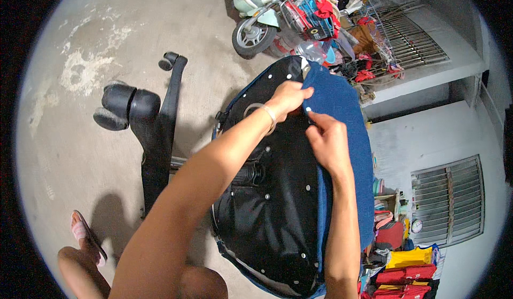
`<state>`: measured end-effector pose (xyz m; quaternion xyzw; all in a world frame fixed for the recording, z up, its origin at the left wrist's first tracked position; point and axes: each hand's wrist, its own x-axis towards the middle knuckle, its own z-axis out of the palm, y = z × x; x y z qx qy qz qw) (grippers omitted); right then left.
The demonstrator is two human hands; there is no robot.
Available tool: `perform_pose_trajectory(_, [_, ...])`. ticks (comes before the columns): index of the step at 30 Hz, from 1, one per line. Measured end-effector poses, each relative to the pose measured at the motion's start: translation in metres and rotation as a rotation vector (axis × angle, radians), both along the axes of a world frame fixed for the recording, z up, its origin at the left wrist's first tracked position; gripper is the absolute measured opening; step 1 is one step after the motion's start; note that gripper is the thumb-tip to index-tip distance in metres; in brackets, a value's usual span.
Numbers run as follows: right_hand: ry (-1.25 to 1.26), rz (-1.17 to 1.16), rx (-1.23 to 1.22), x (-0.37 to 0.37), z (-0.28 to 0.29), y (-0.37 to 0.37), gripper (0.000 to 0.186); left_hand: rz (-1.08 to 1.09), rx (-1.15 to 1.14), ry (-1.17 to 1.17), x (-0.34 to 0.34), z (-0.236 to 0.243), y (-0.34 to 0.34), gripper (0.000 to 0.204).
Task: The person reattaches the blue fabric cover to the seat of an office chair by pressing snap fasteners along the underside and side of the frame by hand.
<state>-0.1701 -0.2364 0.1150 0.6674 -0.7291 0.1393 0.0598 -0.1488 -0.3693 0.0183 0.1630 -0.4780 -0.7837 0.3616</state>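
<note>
An office chair lies tipped over, the black underside [283, 154] of its seat facing me and dotted with several white studs. Blue denim-like fabric [347, 117] wraps the seat's right side, and its edge meets the black cloth. My left hand [290, 97], with a pale bangle at the wrist, is closed on that edge near the top of the seat. Just below and to the right, my right hand [329, 140] has its fingers curled against the same edge, beside a white stud. Its fingertips are partly hidden, but they appear to pinch the fabric.
The chair's black legs and casters [131, 104] stick out to the left over the concrete floor [80, 149]. A pale green scooter [262, 24] stands at the back beside heaped clutter. Folded red and yellow cloths [409, 267] lie at the lower right by a barred window [449, 200].
</note>
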Motion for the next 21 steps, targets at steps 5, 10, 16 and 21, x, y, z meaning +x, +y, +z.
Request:
perform_pose_trajectory(5, [-0.02, -0.162, 0.071, 0.007, 0.006, 0.005, 0.03, -0.243, 0.324, 0.352, 0.006, -0.01, 0.011, 0.016])
perform_pose_trajectory(10, [0.037, -0.163, 0.106, 0.005, 0.015, 0.006, 0.033, -0.091, 0.124, 0.166, 0.005, -0.014, 0.01, 0.025])
perform_pose_trajectory(16, [0.521, -0.154, 0.189, 0.029, 0.008, 0.014, 0.034, 0.316, -0.34, -0.078, 0.013, -0.018, 0.015, 0.037])
perform_pose_trajectory(21, [0.166, -0.11, 0.096, -0.004, 0.013, 0.007, 0.026, 0.189, -0.2, 0.012, 0.003, -0.011, 0.022, 0.036])
